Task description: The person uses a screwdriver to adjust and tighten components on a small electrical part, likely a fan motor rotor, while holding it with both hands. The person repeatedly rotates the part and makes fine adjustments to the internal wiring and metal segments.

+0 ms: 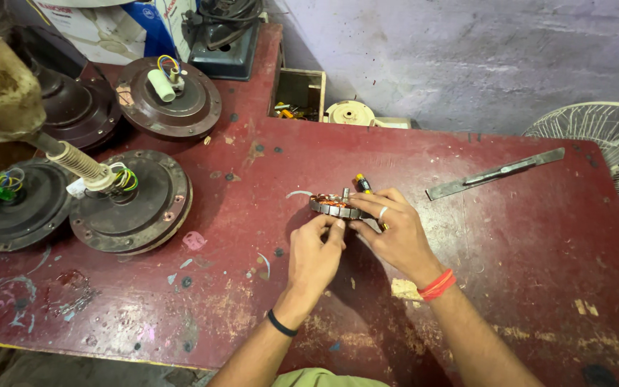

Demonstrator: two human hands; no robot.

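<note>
Both hands met at the middle of the bench (467,215) — and between them sat the stator (334,206), a round ring of copper-coloured windings lying flat on the worn red top. The left hand (313,254) came at it from six o'clock, fingertips pinched at the near rim; the right hand (395,233) wrapped the ring's three o'clock side, its fingers laid over the edge. Each closed on the same part from its own side, which read as steadying it so it could not slide or spin while the fingertips worked at the rim.

The ring lay with its flat faces up and down, so its axis ran vertical — the short shaft (345,193) stood straight up out of the centre, pointing towards the camera rather than along the bench. A pale wire (299,193) curled off the ring towards nine o'clock.

Just beyond the right hand's fingers, at twelve o'clock, a small yellow-and-black tool (362,183) lay within easy reach. Further out at two o'clock a long flat metal bar (496,173) lay angled across the bench, well apart from the work. Off at nine and ten o'clock the dark round motor housings (130,204) sat parked, coloured wires poking out of their hubs.
</note>
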